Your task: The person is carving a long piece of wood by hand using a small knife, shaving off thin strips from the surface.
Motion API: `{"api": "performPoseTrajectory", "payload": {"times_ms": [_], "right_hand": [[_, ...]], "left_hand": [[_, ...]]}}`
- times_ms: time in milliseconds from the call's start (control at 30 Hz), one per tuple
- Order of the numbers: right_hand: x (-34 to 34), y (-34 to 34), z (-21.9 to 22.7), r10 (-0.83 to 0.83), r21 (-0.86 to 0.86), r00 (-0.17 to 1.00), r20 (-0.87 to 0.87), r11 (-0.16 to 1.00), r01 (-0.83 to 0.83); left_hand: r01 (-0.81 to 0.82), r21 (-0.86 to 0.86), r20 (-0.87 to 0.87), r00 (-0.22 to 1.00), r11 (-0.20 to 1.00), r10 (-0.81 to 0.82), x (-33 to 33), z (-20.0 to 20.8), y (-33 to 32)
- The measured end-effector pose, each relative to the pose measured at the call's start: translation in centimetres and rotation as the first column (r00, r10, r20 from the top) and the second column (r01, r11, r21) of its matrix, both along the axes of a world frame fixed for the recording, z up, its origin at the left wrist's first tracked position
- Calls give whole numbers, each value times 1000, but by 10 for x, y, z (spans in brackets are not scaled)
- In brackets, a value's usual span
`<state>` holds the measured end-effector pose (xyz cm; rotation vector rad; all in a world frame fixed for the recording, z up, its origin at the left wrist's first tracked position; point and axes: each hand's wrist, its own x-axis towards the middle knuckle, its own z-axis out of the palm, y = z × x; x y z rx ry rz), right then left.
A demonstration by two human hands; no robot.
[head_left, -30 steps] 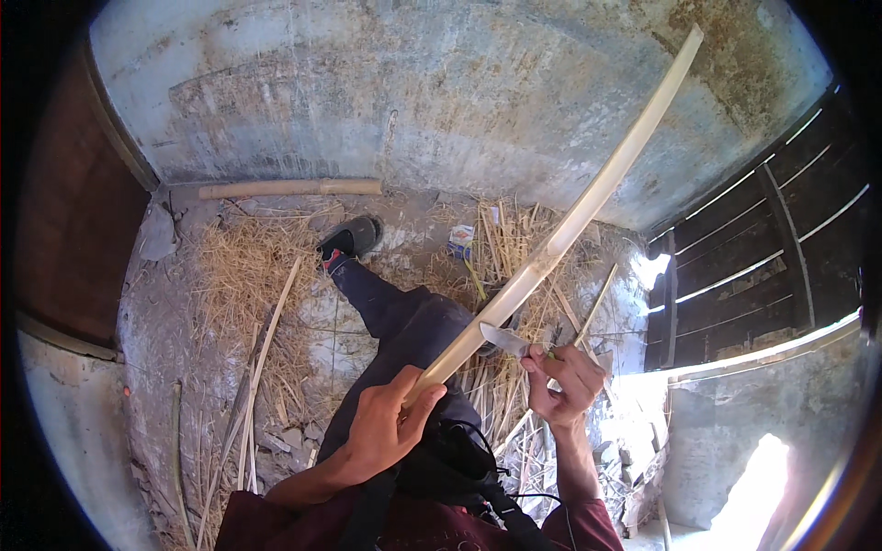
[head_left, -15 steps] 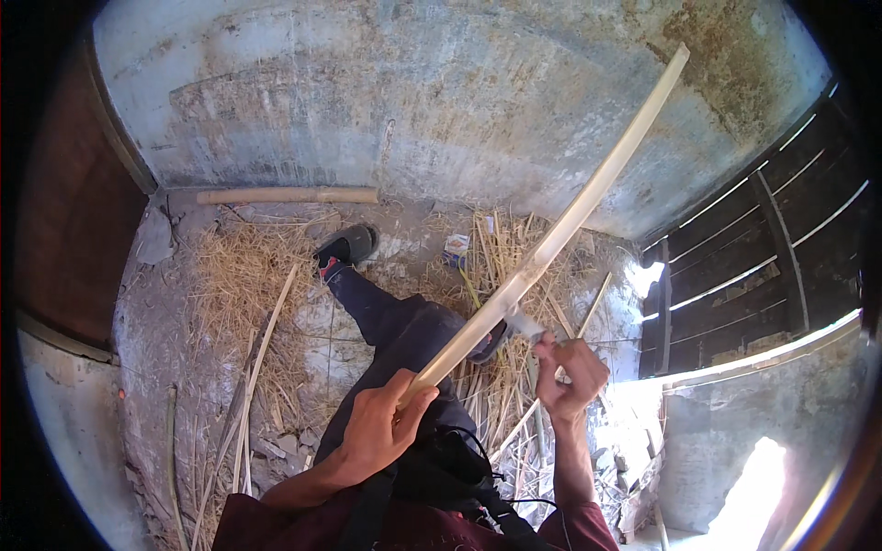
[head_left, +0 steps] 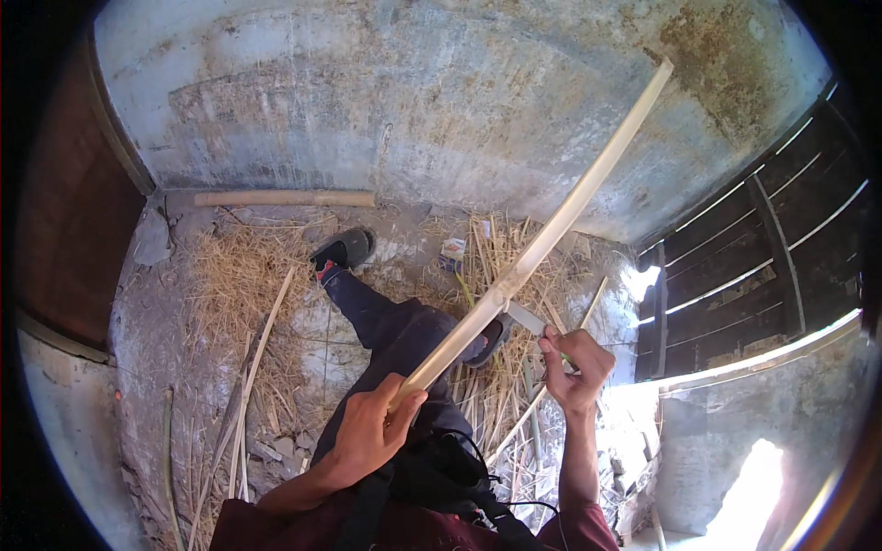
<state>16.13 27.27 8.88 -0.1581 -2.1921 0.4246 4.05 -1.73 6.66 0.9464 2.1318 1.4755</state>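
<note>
My left hand (head_left: 372, 430) is closed around the lower end of a long split bamboo strip (head_left: 574, 207). The strip slants up to the right across my lap, its far tip in front of the wall. In my right hand (head_left: 577, 369) is a knife (head_left: 526, 319) with a short pale blade, its handle mostly hidden by the fingers. The blade's tip end is at the strip's lower edge, close to a node; I cannot tell whether it touches. My dark-trousered leg (head_left: 386, 321) lies bent beneath the strip, with a dark shoe (head_left: 347, 248) on the foot.
Pale shavings (head_left: 243, 285) cover the floor at left, and several split strips (head_left: 482, 243) lie heaped at right. A bamboo pole (head_left: 285, 198) rests along the stained wall (head_left: 367, 101). Near the heap sits a small box (head_left: 452, 253). Dark slatted boards (head_left: 735, 275) stand at right.
The bamboo strip's far tip has dropped a little and shifted left. My left hand has moved slightly down and left with it. The knife blade, blurred before, now shows clearly.
</note>
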Motion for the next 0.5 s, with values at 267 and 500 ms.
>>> {"api": "performPoseTrajectory", "payload": {"times_ms": [267,500], "right_hand": [[8,10,7,3,79,993,116,997,-12],[3,3,1,66,-62,996,62,996,-62]], "left_hand": [[28,-6,-19,999,1000,-28,0,-1,-1],[33,14,-42,999,999,-33,0,-4,0]]}}
